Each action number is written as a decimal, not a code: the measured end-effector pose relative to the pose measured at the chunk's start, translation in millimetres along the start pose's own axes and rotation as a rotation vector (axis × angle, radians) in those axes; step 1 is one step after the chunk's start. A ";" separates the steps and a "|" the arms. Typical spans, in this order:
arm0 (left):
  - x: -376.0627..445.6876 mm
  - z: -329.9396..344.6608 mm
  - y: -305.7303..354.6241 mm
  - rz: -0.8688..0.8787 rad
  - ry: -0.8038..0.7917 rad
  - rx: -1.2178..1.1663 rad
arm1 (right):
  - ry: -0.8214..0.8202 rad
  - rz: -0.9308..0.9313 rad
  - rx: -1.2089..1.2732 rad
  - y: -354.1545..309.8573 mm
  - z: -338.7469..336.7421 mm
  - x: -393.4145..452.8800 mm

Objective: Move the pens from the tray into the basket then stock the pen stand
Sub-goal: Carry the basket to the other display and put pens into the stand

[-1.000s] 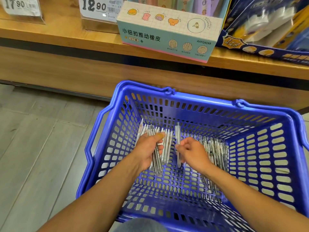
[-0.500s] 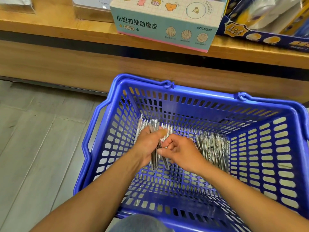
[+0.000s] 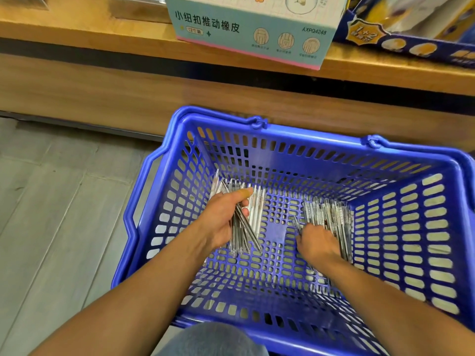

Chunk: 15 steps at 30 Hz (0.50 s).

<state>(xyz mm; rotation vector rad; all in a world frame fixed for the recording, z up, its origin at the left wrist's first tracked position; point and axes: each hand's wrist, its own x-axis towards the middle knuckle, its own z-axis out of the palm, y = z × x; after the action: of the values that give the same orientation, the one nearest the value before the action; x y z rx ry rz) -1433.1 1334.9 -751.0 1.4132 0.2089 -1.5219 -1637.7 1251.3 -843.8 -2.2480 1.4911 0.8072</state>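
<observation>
Two lots of pens in the blue basket (image 3: pixel 295 160): a bundle (image 3: pixel 243 229) gripped in my left hand (image 3: pixel 221 224), left of centre; a loose pile (image 3: pixel 331 217) at right, where my right hand (image 3: pixel 314 244) reached, its grasp impossible to tell. Light, stiff, likely slick; best taken mid-barrel. Far shelf: eraser box (image 3: pixel 252 34), marked "AXPQ4248".

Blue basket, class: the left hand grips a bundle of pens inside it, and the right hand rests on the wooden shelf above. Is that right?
One detail is wrong. In the head view the right hand is not on the wooden shelf; it reaches into the loose pens inside the blue basket. The left hand does grip a bundle of pens.
</observation>
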 end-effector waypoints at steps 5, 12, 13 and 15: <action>-1.7 -1.5 0.6 -0.005 -0.013 0.022 | -0.033 0.000 0.207 1.0 -6.7 1.7; -0.8 2.6 -1.2 0.035 0.030 0.034 | -0.099 -0.284 1.042 -25.9 -57.3 -25.5; -2.0 3.5 -0.8 0.037 0.026 0.042 | -0.093 -0.325 1.098 -31.8 -64.5 -30.9; -4.4 4.5 0.0 0.048 0.018 0.053 | -0.084 -0.401 1.132 -43.8 -75.3 -40.2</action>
<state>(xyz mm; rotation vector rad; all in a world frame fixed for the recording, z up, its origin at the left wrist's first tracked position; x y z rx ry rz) -1436.9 1334.2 -746.1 1.4646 0.1454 -1.4856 -1588.6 1256.8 -761.5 -1.4911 0.9770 -0.1016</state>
